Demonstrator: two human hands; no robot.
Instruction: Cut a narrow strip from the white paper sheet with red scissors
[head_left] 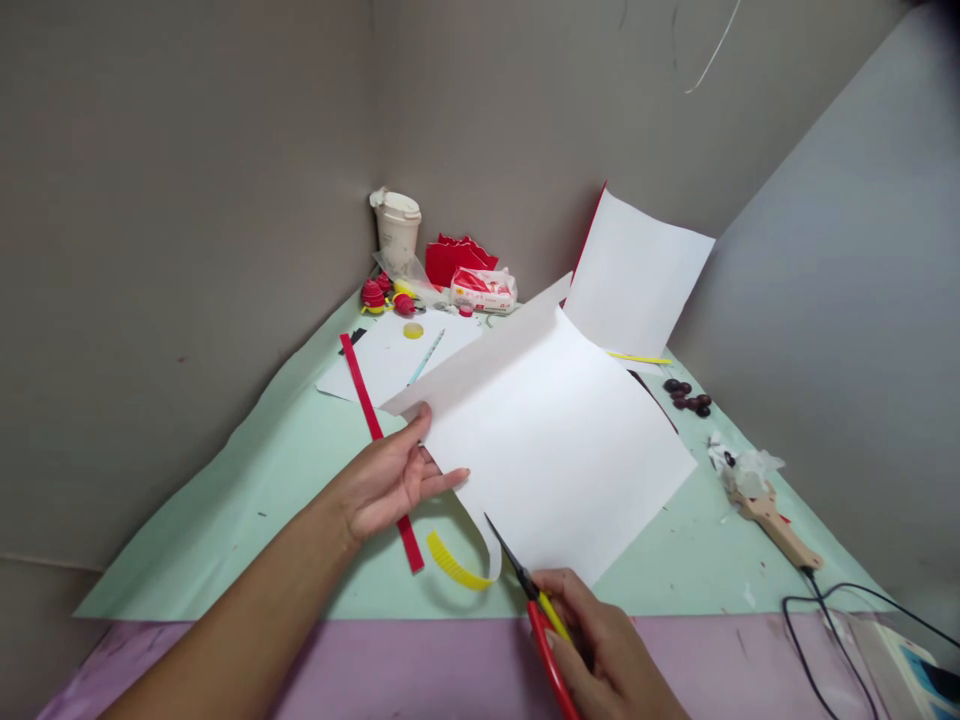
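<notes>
At the near edge of the bench, the right hand [600, 640] is closed round the red and yellow handles of a pair of scissors [529, 590], whose dark blades point up and left into the lower edge of a large white sheet [555, 440]. The cut looks only begun: a narrow curl of white paper [484, 535] hangs loose from the sheet's near left corner, just beside the blade tips, while most of the sheet is uncut. A little farther in, the left hand [397, 475] pinches the sheet's left edge, thumb on top and fingers under, holding it lifted off the bench. So the sheet lies between the two hands, touching both the left hand and the blades. Under the left hand a red strip [375, 440] runs along the green mat [247, 500], with a yellow ribbed strip [454, 565] near its near end. In the far corner stand a paper cup [397, 228] and red paper scraps [454, 258].
</notes>
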